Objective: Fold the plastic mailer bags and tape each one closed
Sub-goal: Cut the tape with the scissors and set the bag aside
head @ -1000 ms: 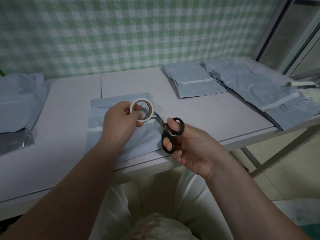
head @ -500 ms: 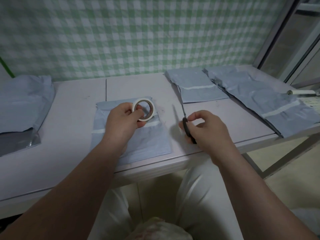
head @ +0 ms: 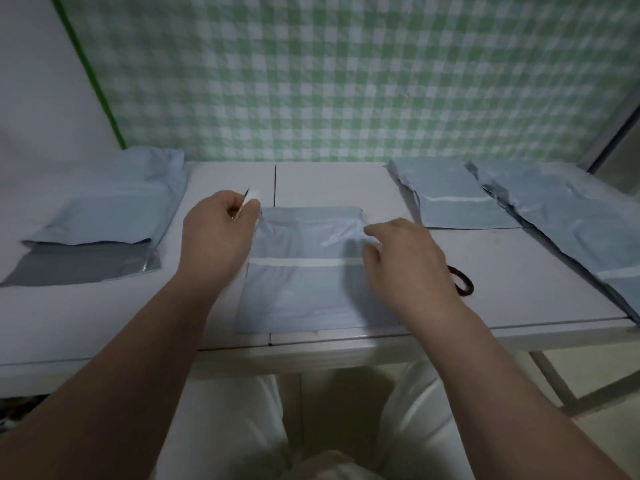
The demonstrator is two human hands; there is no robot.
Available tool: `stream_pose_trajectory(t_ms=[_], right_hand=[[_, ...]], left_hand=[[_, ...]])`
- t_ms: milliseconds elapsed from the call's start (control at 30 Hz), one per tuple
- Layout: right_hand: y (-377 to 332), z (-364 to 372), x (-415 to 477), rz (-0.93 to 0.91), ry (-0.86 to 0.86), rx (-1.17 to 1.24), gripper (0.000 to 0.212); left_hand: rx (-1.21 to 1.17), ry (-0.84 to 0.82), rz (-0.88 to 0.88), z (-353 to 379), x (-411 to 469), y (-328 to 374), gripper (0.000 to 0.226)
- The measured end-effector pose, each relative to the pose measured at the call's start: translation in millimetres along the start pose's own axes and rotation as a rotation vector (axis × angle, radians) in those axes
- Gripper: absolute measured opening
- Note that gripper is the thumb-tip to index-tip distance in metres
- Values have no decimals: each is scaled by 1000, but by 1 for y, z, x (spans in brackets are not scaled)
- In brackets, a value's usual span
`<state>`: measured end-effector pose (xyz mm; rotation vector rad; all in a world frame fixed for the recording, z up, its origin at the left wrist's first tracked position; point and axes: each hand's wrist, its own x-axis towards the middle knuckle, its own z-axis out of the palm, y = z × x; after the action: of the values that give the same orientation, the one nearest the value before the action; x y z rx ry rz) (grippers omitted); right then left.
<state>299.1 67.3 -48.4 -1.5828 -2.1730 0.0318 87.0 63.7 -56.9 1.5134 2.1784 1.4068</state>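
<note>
Mailer (head: 304, 292) between hands, left hand (head: 216, 233) gripping tape roll (head: 251, 199), right hand (head: 405, 261) touching, grip unclear.

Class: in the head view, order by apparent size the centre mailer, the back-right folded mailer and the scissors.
1. centre mailer
2. back-right folded mailer (farther off, so true size unsure)
3. scissors, only a handle loop visible

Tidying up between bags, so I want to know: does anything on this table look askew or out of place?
The centre mailer is puckered above its white strip, by the right hand. The rightmost mailer lies slanted, overhanging the right edge of the table.
</note>
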Motion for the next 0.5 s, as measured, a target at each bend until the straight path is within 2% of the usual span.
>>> stream_pose_trajectory(t_ms=[100, 233, 333, 400, 433, 500], right_hand=[[-28, 21, -3, -168, -76, 82, 25], [-38, 48, -7, -239, -233, 31, 36], [-35, 54, -10, -238, -309, -35, 52], [-35, 55, -10, -249, -302, -44, 67], [-35, 55, -9, -251, -293, -44, 72], [-34, 55, -8, -250, -299, -33, 72]], left_hand=[[255, 9, 98, -3, 2, -20, 22], [433, -76, 112, -1, 2, -42, 29], [450, -38, 127, -2, -2, -40, 27], [427, -13, 236, 1, -12, -26, 33], [381, -47, 308, 4, -19, -14, 40], [223, -276, 369, 10, -37, 13, 49]])
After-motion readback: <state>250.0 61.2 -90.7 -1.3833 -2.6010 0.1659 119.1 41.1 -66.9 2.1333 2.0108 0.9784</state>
